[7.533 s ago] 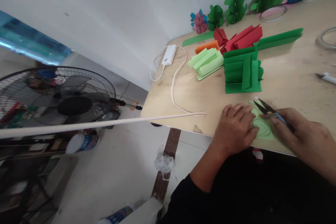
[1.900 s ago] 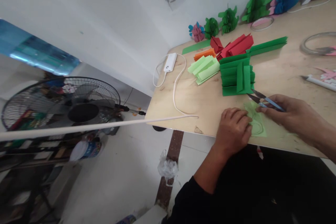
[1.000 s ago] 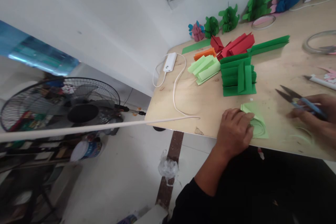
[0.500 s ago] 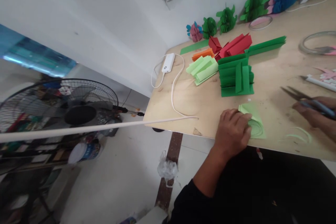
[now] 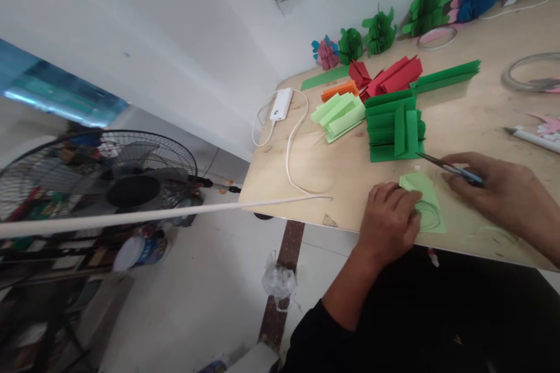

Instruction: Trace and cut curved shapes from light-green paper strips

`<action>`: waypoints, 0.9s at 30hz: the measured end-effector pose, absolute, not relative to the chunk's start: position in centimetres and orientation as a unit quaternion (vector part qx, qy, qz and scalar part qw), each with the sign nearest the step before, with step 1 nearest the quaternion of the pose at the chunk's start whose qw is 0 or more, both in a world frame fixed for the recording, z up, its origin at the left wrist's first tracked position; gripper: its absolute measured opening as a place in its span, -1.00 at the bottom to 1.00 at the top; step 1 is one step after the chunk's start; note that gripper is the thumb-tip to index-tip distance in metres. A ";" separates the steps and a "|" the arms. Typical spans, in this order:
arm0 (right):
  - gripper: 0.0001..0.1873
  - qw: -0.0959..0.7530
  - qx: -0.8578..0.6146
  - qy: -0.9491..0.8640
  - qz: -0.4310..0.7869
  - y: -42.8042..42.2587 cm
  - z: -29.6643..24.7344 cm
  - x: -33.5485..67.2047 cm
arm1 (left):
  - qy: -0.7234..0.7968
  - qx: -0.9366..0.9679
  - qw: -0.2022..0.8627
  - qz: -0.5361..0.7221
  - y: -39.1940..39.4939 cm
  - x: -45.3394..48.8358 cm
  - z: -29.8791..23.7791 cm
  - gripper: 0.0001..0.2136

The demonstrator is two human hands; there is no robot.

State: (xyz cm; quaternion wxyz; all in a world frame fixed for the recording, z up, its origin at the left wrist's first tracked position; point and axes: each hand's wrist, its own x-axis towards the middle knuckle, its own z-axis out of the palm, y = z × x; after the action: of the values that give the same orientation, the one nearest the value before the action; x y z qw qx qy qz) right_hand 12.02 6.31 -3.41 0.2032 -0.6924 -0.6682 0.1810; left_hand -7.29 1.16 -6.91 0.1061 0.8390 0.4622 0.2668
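My left hand (image 5: 388, 218) lies at the front edge of the table, fingers curled over a light green sheet of paper (image 5: 423, 186) and holding its left side. A curved outline shows on the paper beside the fingertips. In my right hand (image 5: 499, 189) is a pair of scissors (image 5: 452, 169), held just above and right of that sheet. The blades look nearly closed and point left, towards a stack of folded green paper (image 5: 385, 134). Partly under my right hand lies a thin, curved pale green offcut, faint in the picture.
Folded light green paper (image 5: 339, 116), red paper (image 5: 396, 78) and orange paper (image 5: 339, 91) lie farther back. Paper figures (image 5: 380, 34) line the wall. A white power bank (image 5: 281, 105) trails a cable (image 5: 291, 157). At right are a pencil (image 5: 531, 139) and a tape roll (image 5: 510, 73).
My right hand has swung left with the scissors, from the right edge to beside the light green paper. The blades look closer together. My left hand stays on the paper.
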 end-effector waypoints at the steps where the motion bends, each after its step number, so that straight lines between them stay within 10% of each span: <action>1: -0.47 0.199 -0.684 -0.674 0.196 6.3 -3.5 11.8 | 0.461 0.839 0.105 0.269 1.2 -7.3 -6.9 -0.70; 27: -0.62 0.231 -0.769 -0.535 0.264 5.0 -2.2 11.7 | 0.489 0.736 0.215 0.416 1.3 -7.2 -7.1 -0.67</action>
State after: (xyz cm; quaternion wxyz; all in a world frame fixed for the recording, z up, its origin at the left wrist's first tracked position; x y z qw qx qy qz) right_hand 11.68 4.99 -2.22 0.2305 -0.7685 -0.5353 0.2638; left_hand -7.18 1.30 -7.07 0.2149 0.7362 0.4890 0.4156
